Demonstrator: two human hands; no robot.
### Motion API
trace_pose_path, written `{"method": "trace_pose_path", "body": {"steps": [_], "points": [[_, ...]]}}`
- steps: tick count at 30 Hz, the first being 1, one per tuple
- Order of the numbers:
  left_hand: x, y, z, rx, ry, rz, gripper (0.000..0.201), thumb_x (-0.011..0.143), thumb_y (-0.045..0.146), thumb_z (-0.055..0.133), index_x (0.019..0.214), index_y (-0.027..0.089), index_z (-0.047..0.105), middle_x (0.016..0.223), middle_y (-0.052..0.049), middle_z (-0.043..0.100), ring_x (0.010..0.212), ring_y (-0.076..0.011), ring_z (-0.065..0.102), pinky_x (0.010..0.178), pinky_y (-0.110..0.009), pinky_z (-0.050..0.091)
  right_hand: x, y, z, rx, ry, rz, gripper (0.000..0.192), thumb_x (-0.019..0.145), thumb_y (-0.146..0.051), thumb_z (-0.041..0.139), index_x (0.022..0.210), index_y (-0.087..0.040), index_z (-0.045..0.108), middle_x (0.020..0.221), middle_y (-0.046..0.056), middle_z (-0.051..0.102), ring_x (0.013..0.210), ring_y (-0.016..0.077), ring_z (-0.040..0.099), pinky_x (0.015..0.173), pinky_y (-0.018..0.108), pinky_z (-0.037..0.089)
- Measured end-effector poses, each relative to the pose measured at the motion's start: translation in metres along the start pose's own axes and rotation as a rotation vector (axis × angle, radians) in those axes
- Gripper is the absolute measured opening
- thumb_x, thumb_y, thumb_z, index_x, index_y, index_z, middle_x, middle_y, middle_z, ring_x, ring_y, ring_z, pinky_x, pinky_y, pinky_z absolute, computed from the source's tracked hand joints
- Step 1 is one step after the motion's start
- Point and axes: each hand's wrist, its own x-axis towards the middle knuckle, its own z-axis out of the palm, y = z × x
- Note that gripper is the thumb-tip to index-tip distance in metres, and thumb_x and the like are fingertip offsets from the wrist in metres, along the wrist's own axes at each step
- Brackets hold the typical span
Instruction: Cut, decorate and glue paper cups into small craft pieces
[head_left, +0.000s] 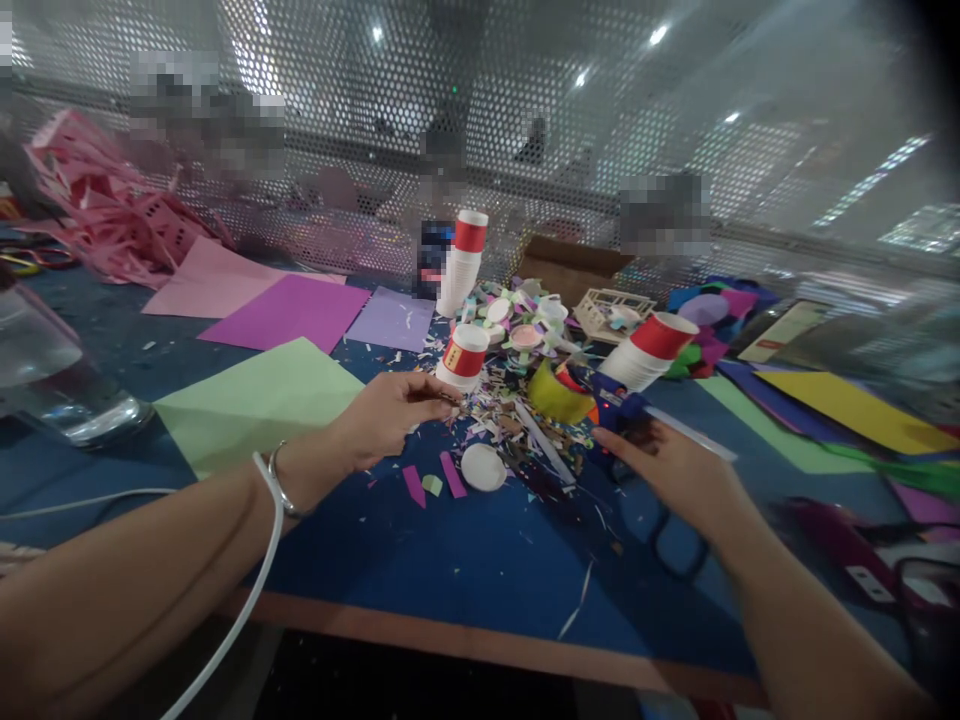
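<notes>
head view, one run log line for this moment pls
left hand: pinching small scrap beside red-and-white cup | right hand: on blue glue gun | table: paper scraps, coloured sheets

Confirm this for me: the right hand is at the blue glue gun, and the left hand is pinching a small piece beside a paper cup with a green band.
One detail is wrong. In the head view the paper cup beside the left hand has a red band, not a green one. The rest stands: the left hand pinches a small piece next to it, and the right hand is at the blue glue gun.
</notes>
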Motion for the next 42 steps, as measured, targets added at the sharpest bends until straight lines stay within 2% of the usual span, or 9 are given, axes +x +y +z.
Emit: {"method": "trace_pose_path", "body": {"steps": [6, 13, 17, 22, 26, 29, 34, 39, 42], "points": [[0.003, 0.001, 0.002, -0.265, 0.060, -0.016, 0.020, 0.085, 0.032, 0.062, 0.092, 0.019, 0.075, 0.101, -0.009, 0.077, 0.103, -0.0235, 0.070, 0.091, -0.041, 0.055, 0.015, -0.014, 0.009, -0.013, 0.028, -0.024, 0.051, 0.080, -0.071, 0.055, 0.063, -0.023, 0.058, 0.054, 0.005, 0.062, 0.051, 0.0223, 0.058, 0.050, 0.033, 0.040], [0.000, 0.003, 0.001, -0.176, -0.026, -0.108, 0.043, 0.082, 0.023, 0.063, 0.125, 0.016, 0.064, 0.108, -0.013, 0.074, 0.093, -0.0223, 0.069, 0.071, -0.037, 0.055, 0.013, -0.017, 0.016, 0.211, 0.109, 0.150, 0.044, 0.077, -0.054, 0.063, 0.048, -0.024, 0.048, 0.044, 0.000, 0.049, 0.045, 0.0163, 0.046, 0.044, 0.030, 0.034], [0.001, -0.003, 0.001, -0.277, -0.077, -0.083, 0.035, 0.082, 0.019, 0.063, 0.116, 0.017, 0.064, 0.107, -0.013, 0.073, 0.094, -0.0223, 0.070, 0.078, -0.039, 0.056, 0.007, -0.019, 0.010, 0.307, 0.193, 0.228, 0.041, 0.081, -0.051, 0.063, 0.053, -0.022, 0.057, 0.053, 0.003, 0.059, 0.053, 0.0192, 0.053, 0.050, 0.031, 0.040], [-0.001, 0.003, 0.002, -0.369, -0.041, -0.129, 0.025, 0.080, 0.019, 0.070, 0.104, 0.016, 0.067, 0.094, -0.008, 0.073, 0.089, -0.0180, 0.066, 0.079, -0.033, 0.050, -0.008, -0.027, -0.002, 0.394, 0.225, 0.129, 0.034, 0.086, -0.051, 0.063, 0.066, -0.023, 0.066, 0.072, 0.004, 0.072, 0.072, 0.0241, 0.066, 0.065, 0.032, 0.051], [-0.003, 0.009, 0.004, -0.381, -0.016, -0.186, 0.025, 0.080, 0.021, 0.072, 0.104, 0.017, 0.067, 0.089, -0.006, 0.071, 0.080, -0.0156, 0.063, 0.075, -0.031, 0.047, -0.021, -0.038, -0.004, 0.347, 0.043, 0.016, 0.039, 0.088, -0.054, 0.060, 0.069, -0.021, 0.071, 0.073, 0.005, 0.074, 0.071, 0.0247, 0.069, 0.063, 0.032, 0.052], [-0.003, 0.004, 0.006, -0.298, -0.004, -0.105, 0.028, 0.076, 0.020, 0.075, 0.103, 0.018, 0.069, 0.087, -0.004, 0.068, 0.081, -0.0162, 0.062, 0.078, -0.032, 0.047, -0.030, -0.053, -0.004, 0.305, -0.082, -0.169, 0.037, 0.091, -0.049, 0.057, 0.075, -0.021, 0.073, 0.075, 0.004, 0.075, 0.072, 0.0243, 0.070, 0.066, 0.032, 0.055], [-0.003, -0.004, 0.007, -0.204, -0.025, 0.003, 0.034, 0.076, 0.026, 0.076, 0.107, 0.017, 0.066, 0.095, -0.007, 0.073, 0.091, -0.0206, 0.067, 0.086, -0.036, 0.050, -0.040, -0.071, -0.001, 0.259, -0.101, -0.279, 0.031, 0.092, -0.045, 0.057, 0.081, -0.021, 0.073, 0.084, 0.006, 0.077, 0.079, 0.0257, 0.073, 0.074, 0.036, 0.060], [-0.004, -0.002, 0.009, -0.211, -0.047, 0.045, 0.030, 0.075, 0.024, 0.075, 0.103, 0.017, 0.064, 0.098, -0.008, 0.075, 0.094, -0.0207, 0.070, 0.091, -0.037, 0.052, -0.043, -0.068, 0.007, 0.205, -0.050, -0.335, 0.028, 0.092, -0.044, 0.056, 0.100, -0.022, 0.073, 0.108, 0.010, 0.077, 0.105, 0.0305, 0.072, 0.095, 0.043, 0.058], [-0.004, -0.001, 0.010, -0.218, -0.059, 0.055, 0.028, 0.075, 0.022, 0.073, 0.100, 0.015, 0.064, 0.097, -0.009, 0.074, 0.093, -0.0212, 0.070, 0.089, -0.038, 0.052, -0.042, -0.068, 0.008, 0.180, -0.051, -0.370, 0.028, 0.093, -0.041, 0.054, 0.106, -0.022, 0.072, 0.109, 0.009, 0.077, 0.104, 0.0293, 0.073, 0.092, 0.041, 0.060]]}}
